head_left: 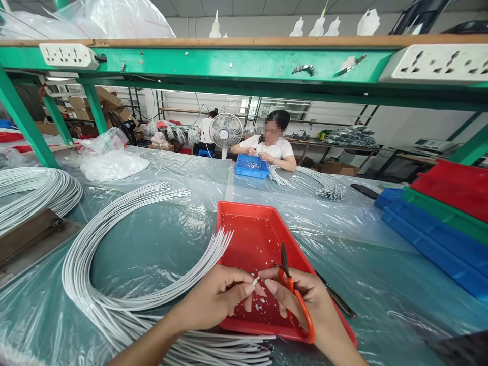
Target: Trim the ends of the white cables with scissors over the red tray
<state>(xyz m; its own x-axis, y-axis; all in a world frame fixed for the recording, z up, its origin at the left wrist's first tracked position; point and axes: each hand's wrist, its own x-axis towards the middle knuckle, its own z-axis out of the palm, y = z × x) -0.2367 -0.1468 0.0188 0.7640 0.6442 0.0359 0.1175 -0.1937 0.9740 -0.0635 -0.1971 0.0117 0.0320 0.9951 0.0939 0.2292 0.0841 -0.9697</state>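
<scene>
Over the red tray (pixel 249 231), my left hand (pixel 217 300) pinches the end of a white cable (pixel 256 280) between thumb and fingers. The scissors (pixel 306 316), with orange handles and dark blades pointing up and away, hang in my right hand (pixel 320 312). My right thumb and forefinger come close to the cable tip; whether they touch it I cannot tell. Small white scraps are scattered over the tray's floor. A looped bundle of white cables (pixel 78 256) lies to the left, one set of ends resting by the tray's left rim, another beneath my left forearm.
A slim metal tool (pixel 339 299) lies along the tray's right side. Stacked red, green and blue trays (pixel 438 229) stand at right. Another cable coil (pixel 49 188) sits far left. Across the table a person works over a blue tray (pixel 251 173). A green shelf beam (pixel 229 63) spans above.
</scene>
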